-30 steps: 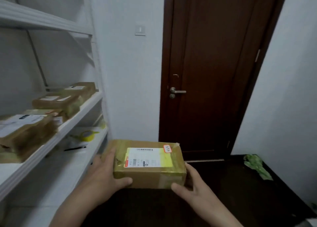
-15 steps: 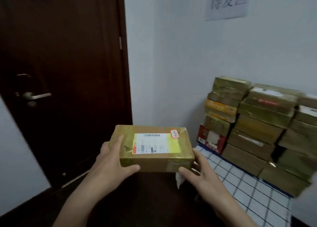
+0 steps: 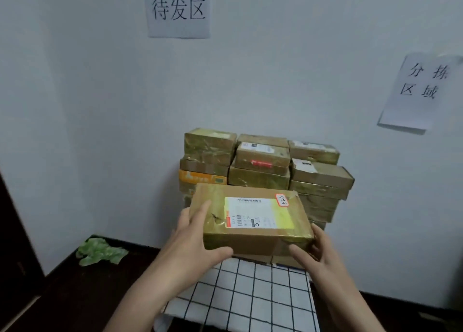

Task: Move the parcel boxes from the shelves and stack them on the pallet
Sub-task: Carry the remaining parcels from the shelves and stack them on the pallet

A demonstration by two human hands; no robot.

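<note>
A pale white wall point(image 3: 75, 106) fills the far side. Against it, right of centre, stands a stack of brown tape-wrapped cardboard parcel boxes point(image 3: 260, 179), several layers high, resting on a white cloth with a black grid point(image 3: 250, 294) that spreads toward the near edge. In front of the stack and above the cloth, a brown taped cardboard parcel with a yellow-and-white shipping label point(image 3: 250, 241) is carried level. The left hand point(image 3: 193, 244) grips its left end, fingers on top and thumb along the near face; the right hand point(image 3: 323, 254) clasps the right near corner. A crumpled green wrapper point(image 3: 100, 252) lies on the dark floor at left.
</note>
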